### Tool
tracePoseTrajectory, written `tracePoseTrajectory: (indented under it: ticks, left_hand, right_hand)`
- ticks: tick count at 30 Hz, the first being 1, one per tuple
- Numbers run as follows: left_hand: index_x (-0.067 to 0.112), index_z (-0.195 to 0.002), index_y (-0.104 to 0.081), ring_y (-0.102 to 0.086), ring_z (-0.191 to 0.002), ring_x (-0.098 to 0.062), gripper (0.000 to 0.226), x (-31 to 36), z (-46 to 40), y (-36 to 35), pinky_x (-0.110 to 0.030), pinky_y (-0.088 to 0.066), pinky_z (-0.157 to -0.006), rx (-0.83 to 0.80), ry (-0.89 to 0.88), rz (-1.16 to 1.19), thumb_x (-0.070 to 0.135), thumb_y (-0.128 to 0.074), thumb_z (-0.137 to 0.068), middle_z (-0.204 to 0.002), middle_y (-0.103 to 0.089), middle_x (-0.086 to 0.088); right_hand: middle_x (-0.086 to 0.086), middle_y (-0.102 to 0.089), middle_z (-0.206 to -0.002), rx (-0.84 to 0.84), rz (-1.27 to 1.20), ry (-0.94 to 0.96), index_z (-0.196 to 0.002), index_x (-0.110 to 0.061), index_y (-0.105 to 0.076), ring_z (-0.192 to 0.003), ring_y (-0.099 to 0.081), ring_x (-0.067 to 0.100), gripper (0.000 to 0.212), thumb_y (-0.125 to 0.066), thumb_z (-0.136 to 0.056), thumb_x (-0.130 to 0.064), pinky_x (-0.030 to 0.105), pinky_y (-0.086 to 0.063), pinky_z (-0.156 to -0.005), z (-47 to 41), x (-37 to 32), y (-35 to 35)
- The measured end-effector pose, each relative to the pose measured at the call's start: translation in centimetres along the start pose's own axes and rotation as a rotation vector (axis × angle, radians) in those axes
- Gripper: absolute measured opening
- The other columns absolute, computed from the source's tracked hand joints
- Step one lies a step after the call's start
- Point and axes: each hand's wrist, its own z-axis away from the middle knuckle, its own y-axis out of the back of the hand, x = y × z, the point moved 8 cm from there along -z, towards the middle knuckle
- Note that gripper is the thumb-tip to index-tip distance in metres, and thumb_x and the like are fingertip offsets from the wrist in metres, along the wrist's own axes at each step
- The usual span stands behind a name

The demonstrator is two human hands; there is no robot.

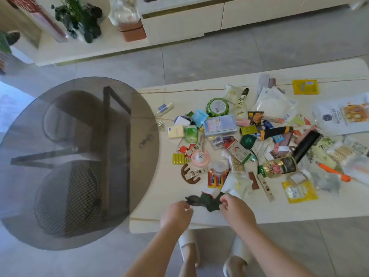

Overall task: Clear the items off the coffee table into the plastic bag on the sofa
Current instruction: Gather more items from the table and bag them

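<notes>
While both bare forearms reach forward over the near edge, the left hand [175, 213] and the right hand [235, 209] curl their fingers round the two ends of a dark green cloth item [205, 199], pinching it just above the pale surface [151, 220]. Beyond it lie batteries [216, 178], a brown claw clip [189, 174], a black flashlight [276, 131] and many packets. A smoked-glass round table [69, 156] overlaps the left end. Grey floor tiles and a cream cabinet [179, 23] with a plant [79, 17] stand beyond.
</notes>
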Motion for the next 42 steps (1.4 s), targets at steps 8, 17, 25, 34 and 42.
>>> tracePoseTrajectory:
  ticks: [8, 17, 25, 34, 42]
  left_hand:
    - [0.025, -0.122, -0.057, -0.058, -0.105, -0.017, 0.029, 0.8, -6.6, 2.5, -0.029, -0.053, -0.085, 0.046, -0.125, -0.071, 0.029, -0.044, -0.097, -0.122, -0.058, 0.002]
    - [0.025, -0.127, -0.057, -0.043, -0.123, -0.018, 0.032, 4.8, -14.2, 1.8, -0.033, -0.042, -0.098, 0.211, -0.247, -0.182, 0.028, -0.049, -0.096, -0.129, -0.057, 0.004]
    - [0.027, -0.121, -0.057, -0.038, -0.123, -0.021, 0.033, 5.4, -17.9, -0.6, -0.033, -0.031, -0.099, 0.252, -0.21, -0.366, 0.038, -0.056, -0.09, -0.128, -0.053, 0.004]
    - [0.016, -0.113, -0.047, -0.054, -0.109, -0.024, 0.02, 6.2, -17.6, -0.7, -0.034, -0.04, -0.091, 0.188, -0.191, -0.333, 0.016, -0.042, -0.093, -0.111, -0.062, -0.003]
    - [0.014, -0.109, -0.048, -0.059, -0.081, -0.028, 0.018, 10.2, -20.3, 6.2, -0.034, -0.048, -0.061, 0.321, -0.141, -0.149, 0.022, -0.048, -0.092, -0.098, -0.06, -0.005]
  right_hand:
    - [0.001, -0.056, -0.123, 0.135, -0.015, -0.031, -0.132, -0.02, -0.046, -0.113, -0.053, 0.016, 0.041, -0.054, -0.093, -0.026, 0.025, -0.046, -0.081, -5.8, -1.5, 0.4]
    - [0.003, -0.03, -0.148, 0.226, 0.179, 0.108, -0.141, -0.021, -0.03, -0.135, -0.031, 0.022, 0.055, -0.054, -0.092, -0.026, 0.031, -0.039, -0.103, -13.8, -1.4, -0.9]
    - [0.002, -0.037, -0.14, 0.236, 0.165, 0.143, -0.139, -0.027, -0.039, -0.131, -0.032, 0.021, 0.048, -0.053, -0.093, -0.03, 0.03, -0.043, -0.098, -17.1, 0.3, -3.0]
    - [0.008, -0.056, -0.114, 0.312, 0.077, 0.197, -0.113, -0.011, -0.054, -0.105, -0.051, 0.028, 0.039, -0.07, -0.08, -0.024, 0.033, -0.048, -0.082, -16.8, 0.7, -1.5]
    - [-0.003, -0.051, -0.115, 0.206, 0.107, 0.242, -0.111, -0.019, -0.049, -0.105, -0.047, 0.015, 0.031, -0.06, -0.083, -0.028, 0.023, -0.044, -0.088, -15.9, 0.4, -0.9]
